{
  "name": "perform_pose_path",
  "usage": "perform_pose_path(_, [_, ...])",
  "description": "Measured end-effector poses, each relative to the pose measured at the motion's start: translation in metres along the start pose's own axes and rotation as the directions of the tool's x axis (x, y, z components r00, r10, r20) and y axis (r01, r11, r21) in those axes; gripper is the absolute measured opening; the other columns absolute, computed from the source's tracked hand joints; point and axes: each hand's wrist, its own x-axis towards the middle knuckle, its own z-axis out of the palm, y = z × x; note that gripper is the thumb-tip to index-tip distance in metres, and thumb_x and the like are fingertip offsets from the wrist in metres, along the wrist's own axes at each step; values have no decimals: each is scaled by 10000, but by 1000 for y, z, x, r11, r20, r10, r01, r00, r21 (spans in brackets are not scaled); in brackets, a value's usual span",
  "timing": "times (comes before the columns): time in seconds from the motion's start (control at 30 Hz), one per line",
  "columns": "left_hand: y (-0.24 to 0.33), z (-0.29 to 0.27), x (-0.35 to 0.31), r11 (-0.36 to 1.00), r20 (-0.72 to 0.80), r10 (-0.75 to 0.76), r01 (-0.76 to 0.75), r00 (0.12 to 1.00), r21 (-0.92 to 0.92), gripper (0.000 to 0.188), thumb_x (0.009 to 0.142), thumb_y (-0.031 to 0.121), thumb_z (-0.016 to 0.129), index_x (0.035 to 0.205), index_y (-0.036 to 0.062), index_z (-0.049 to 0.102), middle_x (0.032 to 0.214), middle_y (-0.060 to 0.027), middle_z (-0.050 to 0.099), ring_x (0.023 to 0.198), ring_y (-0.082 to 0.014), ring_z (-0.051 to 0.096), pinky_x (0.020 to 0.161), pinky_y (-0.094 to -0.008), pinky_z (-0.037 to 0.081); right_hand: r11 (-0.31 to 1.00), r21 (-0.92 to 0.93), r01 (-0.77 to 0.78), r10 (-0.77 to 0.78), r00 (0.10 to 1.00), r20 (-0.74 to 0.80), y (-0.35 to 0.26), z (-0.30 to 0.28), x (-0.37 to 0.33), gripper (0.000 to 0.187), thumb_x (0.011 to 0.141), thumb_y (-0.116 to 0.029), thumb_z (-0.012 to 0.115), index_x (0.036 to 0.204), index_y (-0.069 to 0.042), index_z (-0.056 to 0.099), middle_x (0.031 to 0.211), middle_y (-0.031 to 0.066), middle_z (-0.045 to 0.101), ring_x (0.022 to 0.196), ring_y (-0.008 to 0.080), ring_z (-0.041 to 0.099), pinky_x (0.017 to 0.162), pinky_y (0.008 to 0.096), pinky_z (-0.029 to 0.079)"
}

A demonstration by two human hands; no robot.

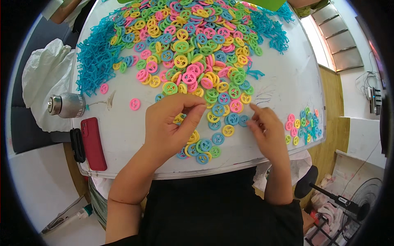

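My left hand hovers over the near part of a heap of small plastic spoked wheels in pink, yellow, green and blue. Its thumb and forefinger are pinched together; whatever may be between them is too small or hidden to make out. To the right, my right hand is half curled, with a gap between thumb and forefinger and nothing visible in it. Its fingertips are close to a blue wheel. Between my forearms, near the table edge, lies a small group of wheels.
Teal plastic pieces are piled left of the heap, with more teal pieces at its far right. A red phone and a metal bottle sit at the left edge. Mixed small parts lie at the right edge. Another person's arm shows far left.
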Motion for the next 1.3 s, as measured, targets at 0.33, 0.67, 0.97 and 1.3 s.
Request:
perform_pose_path(0.33, [2, 3, 3, 999, 22, 34, -35, 999, 42, 93, 868, 34, 720, 960, 17, 714, 860, -80, 718, 753, -167, 696, 676, -274, 553, 905, -412, 110, -170, 979, -111, 56, -18, 108, 204, 888, -5, 642, 1085, -24, 688, 959, 130, 670, 820, 269, 661, 749, 327, 524])
perform_pose_path(0.67, [10, 0, 4, 984, 226, 39, 2, 973, -177, 248, 899, 139, 731, 1110, 47, 638, 1040, -72, 672, 949, -193, 659, 831, -321, 520, 732, -171, 660, -681, 715, -158, -42, -11, 25, 211, 738, 12, 755, 938, -49, 730, 895, 96, 690, 771, 247, 670, 660, 333, 545])
perform_pose_path(0.97, [5, 1, -8, 526, 683, -183, 658, 707, -539, 260, 896, -31, 701, 1119, 38, 588, 1203, -79, 638, 1055, -134, 624, 905, -302, 524, 656, -75, 751, -747, 632, -206, -50, 9, 21, 289, 679, -17, 772, 966, -33, 736, 888, 79, 656, 829, 226, 661, 680, 287, 533])
perform_pose_path(1.3, [3, 5, 2, 991, 165, 54, -32, 985, -130, 189, 796, 6, 787, 967, 21, 706, 1057, -102, 723, 943, -209, 702, 797, -318, 537, 999, -31, -20, 19, 999, -29, -3, 10, -8, 342, 796, 6, 750, 1131, 5, 681, 962, 77, 586, 769, 168, 574, 700, 259, 471])
